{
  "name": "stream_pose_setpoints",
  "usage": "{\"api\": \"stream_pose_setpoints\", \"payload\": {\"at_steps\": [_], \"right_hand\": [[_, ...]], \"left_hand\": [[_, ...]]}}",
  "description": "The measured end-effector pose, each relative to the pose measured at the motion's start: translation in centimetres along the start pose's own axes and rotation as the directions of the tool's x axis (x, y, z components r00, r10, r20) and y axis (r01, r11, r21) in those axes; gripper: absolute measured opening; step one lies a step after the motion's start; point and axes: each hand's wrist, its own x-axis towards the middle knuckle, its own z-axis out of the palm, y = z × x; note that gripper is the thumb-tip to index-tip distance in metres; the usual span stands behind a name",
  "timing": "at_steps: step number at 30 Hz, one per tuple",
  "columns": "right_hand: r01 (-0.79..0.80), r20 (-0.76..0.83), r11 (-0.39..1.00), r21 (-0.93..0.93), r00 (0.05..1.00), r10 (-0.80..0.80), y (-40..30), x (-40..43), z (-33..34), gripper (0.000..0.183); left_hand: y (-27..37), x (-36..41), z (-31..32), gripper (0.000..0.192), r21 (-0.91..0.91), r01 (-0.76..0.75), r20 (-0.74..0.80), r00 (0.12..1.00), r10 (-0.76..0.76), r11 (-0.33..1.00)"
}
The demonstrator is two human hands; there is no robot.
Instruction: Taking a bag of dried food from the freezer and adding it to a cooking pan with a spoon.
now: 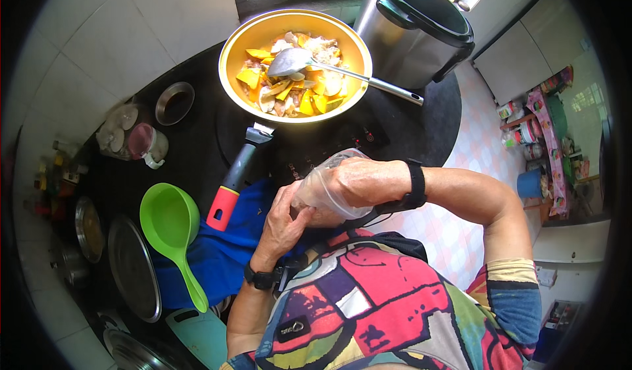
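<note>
My left hand (284,224) holds the side of a clear plastic bag (326,204) in front of my chest, with its thumb and fingers around it. My right hand (363,180) reaches over the bag's upper part, its fingers inside or behind the plastic; what they touch is hidden. The bag's contents look pale brown but are unclear. Beyond my hands a yellow pan (227,81) stands on the cooktop, holding orange-yellow vegetable slices (307,102) and pieces of meat. A metal spatula (291,62) rests across the food and the pan's right rim.
A pressure cooker (395,49) stands at the back right. The pan's black and red handle (229,192) points towards me. A green ladle (170,222) lies at left over a blue cloth (217,266), near a round metal lid (133,269) and a lidded jar (154,145).
</note>
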Motion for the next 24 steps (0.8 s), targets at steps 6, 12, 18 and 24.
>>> {"api": "stream_pose_setpoints", "payload": {"at_steps": [6, 12, 18, 24], "right_hand": [[0.038, -0.043, 0.998, 0.049, 0.998, -0.035, 0.2, -0.3, -0.8, 0.012], [0.041, -0.110, 0.998, 0.040, 0.993, -0.036, -0.2, -0.4, 1.1, 0.012], [-0.022, -0.049, 0.983, 0.182, 0.998, 0.032, -0.2, -0.4, -2.3, 0.008], [-0.075, 0.096, 0.997, 0.019, 0.993, 0.073, 0.1, -1.1, -1.0, 0.012]], "left_hand": [[0.0, -0.3, 0.0, 0.048, 0.000, 0.010, -0.004, 1.000, -0.010, 1.000], [-0.1, -0.4, 0.0, 0.049, 0.010, -0.032, 0.007, 0.999, 0.032, 0.999], [-0.9, -0.5, -0.3, 0.049, 0.006, 0.023, 0.015, 1.000, -0.023, 1.000], [-0.2, -0.2, -0.1, 0.047, 0.008, -0.020, 0.000, 1.000, 0.020, 1.000]]}}
